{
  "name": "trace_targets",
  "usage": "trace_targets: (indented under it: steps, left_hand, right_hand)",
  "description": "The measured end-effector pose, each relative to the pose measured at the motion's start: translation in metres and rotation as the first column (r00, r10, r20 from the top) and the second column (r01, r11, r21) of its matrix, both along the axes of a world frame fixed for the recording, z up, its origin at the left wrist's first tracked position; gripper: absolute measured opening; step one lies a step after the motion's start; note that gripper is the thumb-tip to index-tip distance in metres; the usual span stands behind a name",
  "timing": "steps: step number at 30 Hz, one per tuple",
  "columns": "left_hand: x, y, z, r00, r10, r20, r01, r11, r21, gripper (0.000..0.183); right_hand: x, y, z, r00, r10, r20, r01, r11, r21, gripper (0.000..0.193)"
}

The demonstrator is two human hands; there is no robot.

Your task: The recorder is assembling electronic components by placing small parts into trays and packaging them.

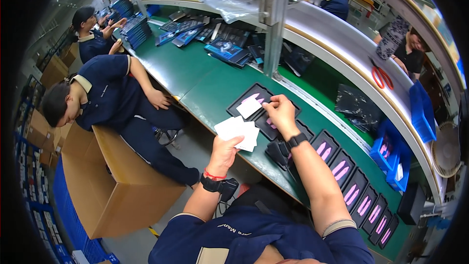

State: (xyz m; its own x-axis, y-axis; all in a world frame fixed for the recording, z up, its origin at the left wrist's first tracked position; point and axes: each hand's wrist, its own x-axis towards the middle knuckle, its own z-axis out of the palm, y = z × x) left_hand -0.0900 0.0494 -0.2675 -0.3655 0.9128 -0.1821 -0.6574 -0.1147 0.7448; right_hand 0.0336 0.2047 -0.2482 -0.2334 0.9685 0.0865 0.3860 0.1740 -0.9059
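My left hand (pixel 226 149) holds a fanned stack of white cards (pixel 238 132) over the near edge of the green workbench (pixel 205 85). My right hand (pixel 280 111) reaches over a black tray with pink inserts (pixel 254 99), its fingers curled just right of a single white card (pixel 248 107) lying on that tray. I cannot tell whether the fingers still touch that card. A row of several more black trays with pink pieces (pixel 342 168) runs to the right along the bench. Both wrists wear black watches.
A person in a dark blue uniform (pixel 110 95) sits to my left beside a large cardboard box (pixel 117 181). Other workers sit farther along and across the bench. Blue bins (pixel 393 154), red scissors (pixel 382 76), a fan (pixel 447 149) and dark packages (pixel 224 49) lie around.
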Motion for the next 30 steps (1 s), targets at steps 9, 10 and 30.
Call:
trace_targets:
  steps: [9,10,30]
  left_hand:
    - [0.0,0.029,-0.009,0.98,-0.109,0.167,0.1,0.993,0.063,0.035]
    - [0.002,0.032,-0.009,0.978,-0.115,0.171,0.105,0.992,0.066,0.035]
    - [0.036,0.034,0.006,0.986,-0.158,0.048,0.158,0.987,0.003,0.038]
  right_hand:
    - [0.029,-0.029,0.023,0.918,0.383,-0.101,-0.394,0.857,-0.333,0.018]
    - [0.032,-0.029,0.027,0.918,0.362,-0.161,-0.397,0.834,-0.383,0.014]
    - [0.088,-0.053,0.01,0.959,0.255,-0.12,-0.276,0.935,-0.221,0.009]
